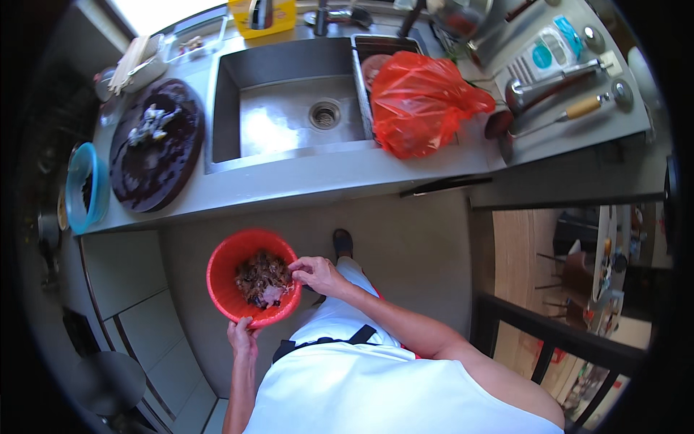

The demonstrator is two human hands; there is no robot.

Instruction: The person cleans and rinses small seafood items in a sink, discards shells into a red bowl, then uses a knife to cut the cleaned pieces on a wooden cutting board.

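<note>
Below the counter's front edge, I hold a deep red plastic basin (223, 289) in front of my body. A brown, clumpy mixture (254, 273) lies in its bottom, with a pale pink lump (272, 295) among it. My left hand (243, 337) grips the near rim, its fingers partly hidden by the wall. At the right side of the rim, the bent fingers of my right hand (315, 275) close on the edge.
A steel sink (282, 101) sits in the grey counter (303, 170). To its left are a round dark chopping board (189, 141) with scraps and a blue basin (101, 192). A red plastic bag (426, 101) and several ladles (553, 79) lie right.
</note>
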